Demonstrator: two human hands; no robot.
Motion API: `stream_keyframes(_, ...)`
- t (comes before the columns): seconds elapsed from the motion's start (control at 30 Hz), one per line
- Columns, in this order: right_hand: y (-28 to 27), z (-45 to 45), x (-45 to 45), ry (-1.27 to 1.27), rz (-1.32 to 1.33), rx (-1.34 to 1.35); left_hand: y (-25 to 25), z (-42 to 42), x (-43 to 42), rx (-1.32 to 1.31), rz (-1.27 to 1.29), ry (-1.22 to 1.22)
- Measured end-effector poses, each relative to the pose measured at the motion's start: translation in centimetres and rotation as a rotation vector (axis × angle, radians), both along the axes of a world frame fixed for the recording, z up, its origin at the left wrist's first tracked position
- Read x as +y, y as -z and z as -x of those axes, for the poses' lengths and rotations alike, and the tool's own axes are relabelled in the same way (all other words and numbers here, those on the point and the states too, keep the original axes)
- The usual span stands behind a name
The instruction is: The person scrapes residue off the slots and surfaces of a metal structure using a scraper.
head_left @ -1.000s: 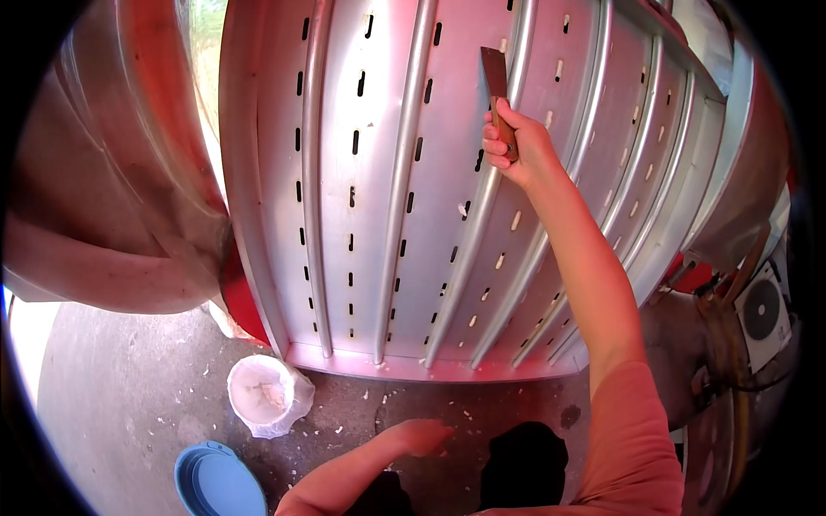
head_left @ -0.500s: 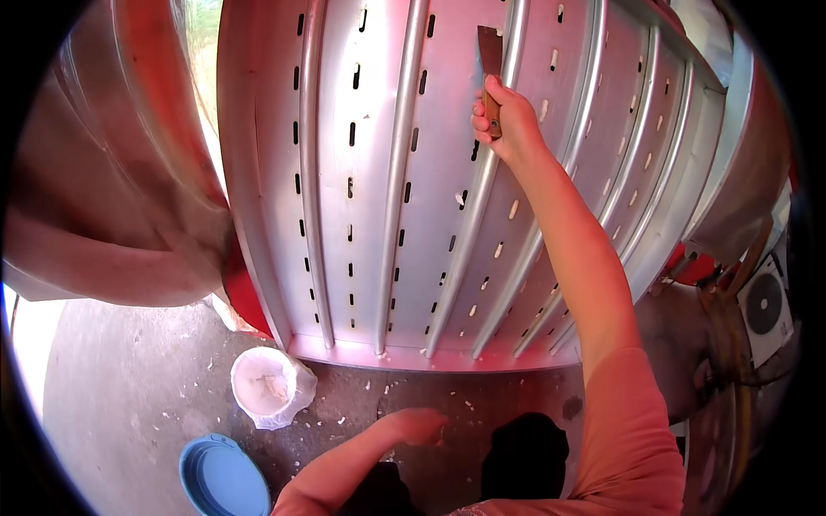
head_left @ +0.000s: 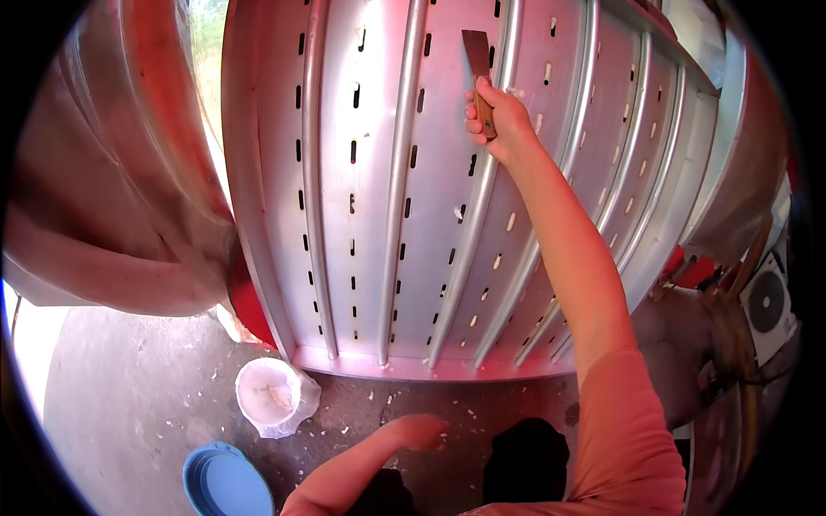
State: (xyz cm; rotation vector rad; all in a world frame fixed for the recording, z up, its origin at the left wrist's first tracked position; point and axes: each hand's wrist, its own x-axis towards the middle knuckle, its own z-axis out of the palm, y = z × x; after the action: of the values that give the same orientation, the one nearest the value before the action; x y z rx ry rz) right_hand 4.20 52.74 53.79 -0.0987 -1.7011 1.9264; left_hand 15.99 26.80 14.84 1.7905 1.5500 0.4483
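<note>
Clasping a wooden-handled scraper (head_left: 476, 62), the right hand (head_left: 502, 118) holds it over the slotted metal panel (head_left: 434, 185). Leftward slots (head_left: 354, 152) mostly stand open, apparently done; many rightward ones hold pale plugs (head_left: 511, 222). Left hand (head_left: 420, 432) hangs low, its grip undeterminable.

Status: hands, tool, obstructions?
Right hand gripping wooden-handled metal scraper over slotted silver metal panel. Left hand low, seemingly empty. Round metal rib just right of scraper.
</note>
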Motion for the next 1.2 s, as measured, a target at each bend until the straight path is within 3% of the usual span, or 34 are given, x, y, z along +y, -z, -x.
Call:
stream_keyframes(0.17,3.7,-1.0,-0.4,0.087,-0.001,0.021,0.5,0.4,0.6,0.027,0.021,-0.009)
stream_keyframes(0.23,2.7,-0.5,-0.1,0.127,-0.033,0.105,0.9,0.3,0.6,0.016,0.015,0.024)
stream_keyframes(0.33,-0.2,0.0,-0.9,0.120,-0.207,0.011,-0.1,0.4,0.8,0.036,0.053,0.050)
stream_keyframes(0.53,-5.5,3.7,-3.6,0.207,-0.211,0.003,1.1,0.7,1.5,0.073,0.074,0.038)
stream_keyframes(0.73,-7.0,5.7,-5.0,0.291,-0.207,0.006,1.0,1.0,1.3,0.076,0.063,0.060)
stream_keyframes(0.83,-6.5,6.4,-5.1,0.250,-0.147,0.088,0.4,1.2,1.1,0.081,0.063,0.062)
stream_keyframes(0.97,-5.9,6.9,-2.0,-0.236,0.198,0.330,-0.4,1.4,-0.1,-0.018,-0.006,0.027)
stream_keyframes(1.07,-5.9,6.6,-2.5,-0.110,0.116,0.251,0.9,1.7,-0.4,-0.045,-0.099,0.034)
stream_keyframes(1.2,-4.6,5.9,-3.0,0.012,-0.004,0.109,1.0,2.4,0.1,-0.002,-0.006,0.042)
